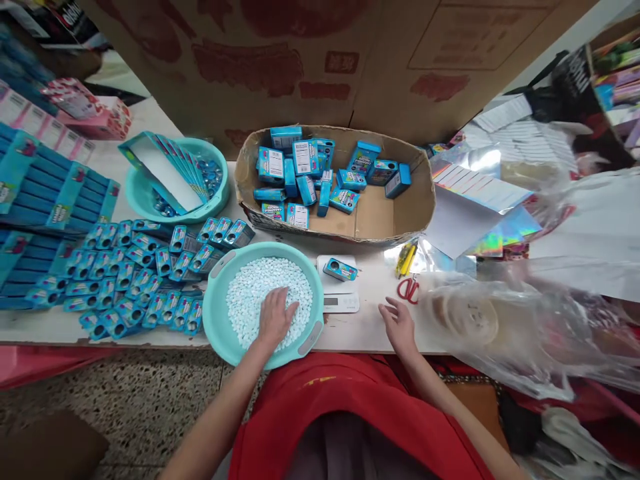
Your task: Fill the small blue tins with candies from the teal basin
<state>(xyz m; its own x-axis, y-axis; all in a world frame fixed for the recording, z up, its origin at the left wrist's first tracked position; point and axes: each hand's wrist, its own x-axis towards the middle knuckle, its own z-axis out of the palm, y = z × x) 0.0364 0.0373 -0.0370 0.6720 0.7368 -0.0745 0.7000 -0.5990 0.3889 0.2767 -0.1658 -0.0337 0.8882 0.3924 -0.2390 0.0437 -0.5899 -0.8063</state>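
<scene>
My left hand lies on the small white candies in a round turquoise basin, its thumb apart from the fingers. My right hand hovers over or rests on the table edge, right of the basin, with fingers loosely spread and nothing in them. Between the hands stands a white kitchen scale with a grey display. On its plate lies a small blue candy box with a round hole at one end.
Several blue boxes with open holes crowd the table on the left. Behind are a cardboard tray of blue boxes and a second turquoise basin. Red scissors, a yellow cutter and clear plastic bags lie on the right.
</scene>
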